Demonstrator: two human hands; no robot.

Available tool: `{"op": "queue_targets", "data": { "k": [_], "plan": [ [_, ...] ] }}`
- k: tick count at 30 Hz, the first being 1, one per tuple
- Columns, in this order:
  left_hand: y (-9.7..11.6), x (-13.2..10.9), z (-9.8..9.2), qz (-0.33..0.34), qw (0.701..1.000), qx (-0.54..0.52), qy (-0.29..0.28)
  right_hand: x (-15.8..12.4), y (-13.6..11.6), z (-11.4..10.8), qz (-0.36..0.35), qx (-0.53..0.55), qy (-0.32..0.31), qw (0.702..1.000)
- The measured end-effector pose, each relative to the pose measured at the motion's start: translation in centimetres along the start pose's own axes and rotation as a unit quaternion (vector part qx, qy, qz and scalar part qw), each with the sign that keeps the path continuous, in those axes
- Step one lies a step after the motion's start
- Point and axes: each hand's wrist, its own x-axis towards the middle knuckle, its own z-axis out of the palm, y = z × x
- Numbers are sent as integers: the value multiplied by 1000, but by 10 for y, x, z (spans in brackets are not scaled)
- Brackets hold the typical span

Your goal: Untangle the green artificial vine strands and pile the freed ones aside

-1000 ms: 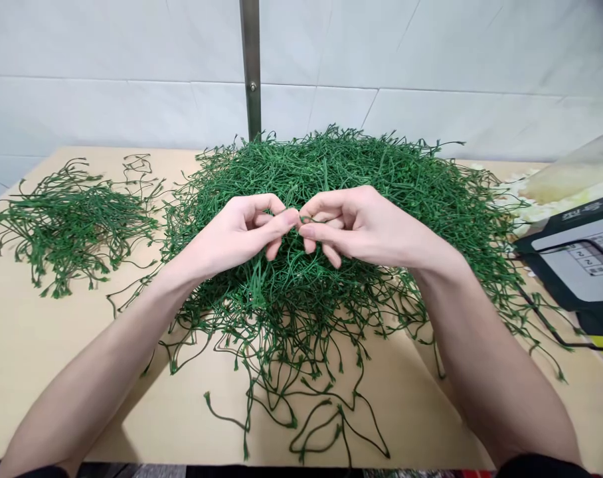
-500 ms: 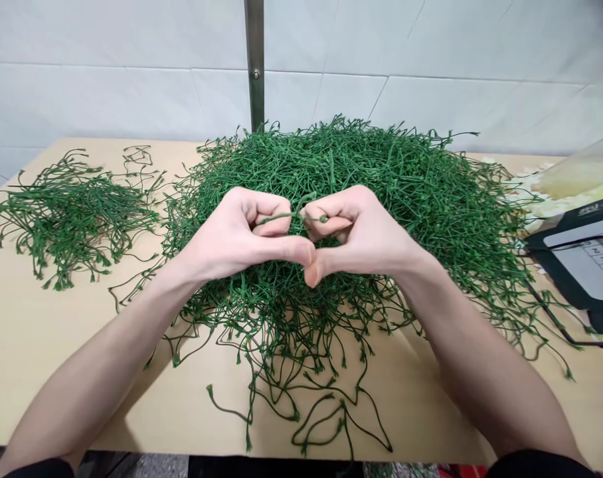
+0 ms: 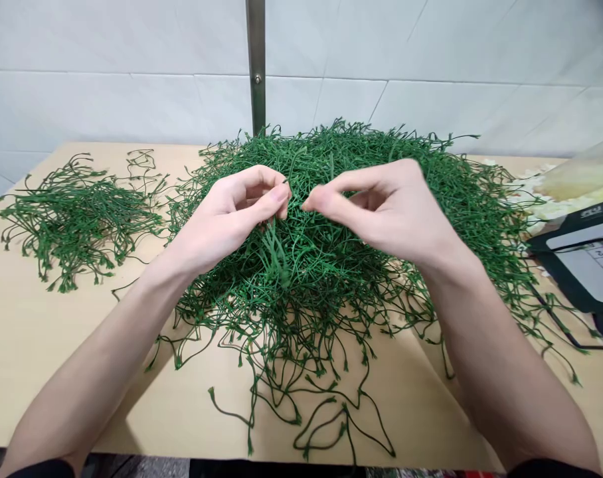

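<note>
A large heap of thin green stems (image 3: 331, 292) with small forked tips lies tangled in front of me. Over its middle, my left hand (image 3: 246, 202) pinches a green stem (image 3: 276, 255) between thumb and forefinger; the lower part hangs down, blurred against the heap. Just to the right, with a small gap between the fingertips, my right hand (image 3: 376, 202) is closed in a pinch with its thumb against the fingers. Whatever lies in that pinch is hidden or too fine to make out.
A smaller pile of similar stems (image 3: 82, 219) lies on the wooden table (image 3: 47, 358) at left. At right are a dark box with a white label (image 3: 588, 249) and pale petals (image 3: 535, 206). A metal post (image 3: 256, 73) stands against the tiled wall (image 3: 132, 40).
My hands were together, thumbs touching, with a short stem piece across the fingers. Now they have separated, the right hand rising to the right and the left hand turning into a pinch.
</note>
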Motion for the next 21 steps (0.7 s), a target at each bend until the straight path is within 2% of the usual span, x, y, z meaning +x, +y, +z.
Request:
{"op": "queue_targets", "data": {
  "k": [4, 10, 14, 19, 21],
  "plan": [
    [0, -2, 1, 8, 1000, 2, 3, -1, -1, 13, 7, 34, -114, 993],
    [-1, -1, 6, 9, 1000, 14, 14, 3, 5, 25, 7, 98, -112, 989],
    [-5, 1, 7, 0, 1000, 6, -13, 5, 11, 22, -12, 120, -123, 985],
    [-7, 4, 8, -31, 999, -3, -29, 7, 15, 16, 74, 162, -164, 970],
    [-6, 4, 8, -33, 999, 0, -35, 8, 17, 14, 84, 193, -172, 962]
  ]
}}
